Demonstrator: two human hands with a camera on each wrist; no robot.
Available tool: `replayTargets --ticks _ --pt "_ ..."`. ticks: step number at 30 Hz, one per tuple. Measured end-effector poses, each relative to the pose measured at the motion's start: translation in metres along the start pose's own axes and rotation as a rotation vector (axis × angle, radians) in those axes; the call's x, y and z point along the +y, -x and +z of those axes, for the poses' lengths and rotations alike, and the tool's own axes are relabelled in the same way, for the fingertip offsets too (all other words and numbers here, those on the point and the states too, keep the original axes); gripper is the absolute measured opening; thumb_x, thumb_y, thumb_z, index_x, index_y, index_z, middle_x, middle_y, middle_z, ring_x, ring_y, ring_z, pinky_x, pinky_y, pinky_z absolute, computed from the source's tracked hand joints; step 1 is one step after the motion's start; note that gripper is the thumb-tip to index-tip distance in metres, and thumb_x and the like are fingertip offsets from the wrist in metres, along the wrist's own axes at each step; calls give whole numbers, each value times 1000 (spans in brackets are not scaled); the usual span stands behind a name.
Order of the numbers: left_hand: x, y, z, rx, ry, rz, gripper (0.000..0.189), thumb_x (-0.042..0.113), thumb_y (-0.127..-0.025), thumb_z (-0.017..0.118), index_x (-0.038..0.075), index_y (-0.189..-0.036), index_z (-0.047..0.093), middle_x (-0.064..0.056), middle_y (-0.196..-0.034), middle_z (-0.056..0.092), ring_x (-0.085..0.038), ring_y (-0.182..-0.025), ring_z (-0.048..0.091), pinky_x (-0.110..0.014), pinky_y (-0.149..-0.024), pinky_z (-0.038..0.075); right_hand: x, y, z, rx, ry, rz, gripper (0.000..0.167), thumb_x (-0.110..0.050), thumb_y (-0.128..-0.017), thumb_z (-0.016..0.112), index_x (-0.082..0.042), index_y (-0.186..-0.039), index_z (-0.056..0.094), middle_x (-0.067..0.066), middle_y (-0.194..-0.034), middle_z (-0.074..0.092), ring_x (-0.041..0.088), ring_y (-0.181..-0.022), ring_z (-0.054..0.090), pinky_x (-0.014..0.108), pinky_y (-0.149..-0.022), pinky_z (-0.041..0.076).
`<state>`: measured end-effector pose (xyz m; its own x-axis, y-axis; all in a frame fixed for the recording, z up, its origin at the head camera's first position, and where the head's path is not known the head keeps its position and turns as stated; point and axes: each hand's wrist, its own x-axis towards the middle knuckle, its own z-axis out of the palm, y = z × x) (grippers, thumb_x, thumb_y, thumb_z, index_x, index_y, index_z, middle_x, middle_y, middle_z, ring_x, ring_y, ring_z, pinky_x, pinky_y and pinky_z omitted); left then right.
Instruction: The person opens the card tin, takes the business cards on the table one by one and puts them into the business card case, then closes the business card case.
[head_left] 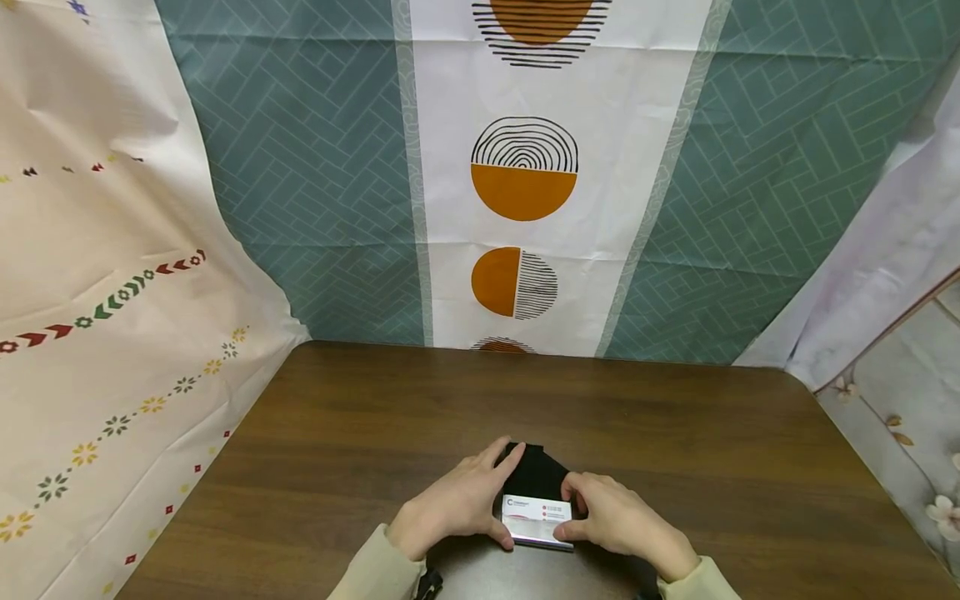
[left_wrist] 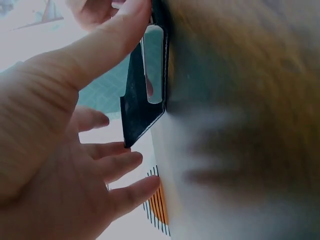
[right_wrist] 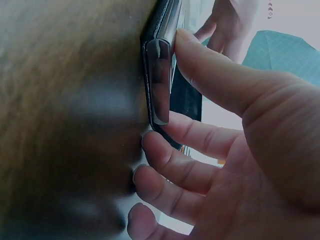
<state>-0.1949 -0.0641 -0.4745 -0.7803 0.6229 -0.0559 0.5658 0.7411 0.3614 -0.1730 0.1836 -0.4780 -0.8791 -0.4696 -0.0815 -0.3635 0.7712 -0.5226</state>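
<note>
An opened business card case point(head_left: 534, 473) lies on the table between my hands, its black flap pointing away from me. White business cards point(head_left: 527, 510) with small red and dark print sit in its shiny metal tray point(left_wrist: 154, 65). My left hand point(head_left: 459, 502) is at the case's left side, the thumb at the near left corner and the fairly straight fingers spread beside the flap. With my right hand point(head_left: 617, 514) I pinch the right end of the case, thumb over the cards and curled index finger at the far side. The right wrist view shows the tray's end point(right_wrist: 160, 82) close to the fingertips.
The brown wooden table point(head_left: 337, 425) reaches back to a hanging green and white cloth point(head_left: 322, 167) with orange circles. Patterned cream cloth point(head_left: 112, 333) hangs along the left side, and a pale floral cloth point(head_left: 900, 408) borders the right.
</note>
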Motion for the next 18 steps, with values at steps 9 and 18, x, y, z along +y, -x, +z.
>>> replayTargets --ticks 9,18 --pt "5 3 2 89 -44 27 123 47 -61 91 0 -153 24 -14 -153 31 -27 -135 40 -45 -105 40 -1 0 1 3 -28 11 41 -41 -75 83 -16 -94 56 -6 -73 49 9 -61 44 27 -51 37" --pt "7 4 3 118 -86 32 117 48 -62 90 1 -151 31 -11 -147 35 -23 -129 41 -43 -103 41 -2 1 2 31 -24 34 42 -41 -75 84 -15 -90 55 -6 -69 49 8 -57 43 26 -48 36"
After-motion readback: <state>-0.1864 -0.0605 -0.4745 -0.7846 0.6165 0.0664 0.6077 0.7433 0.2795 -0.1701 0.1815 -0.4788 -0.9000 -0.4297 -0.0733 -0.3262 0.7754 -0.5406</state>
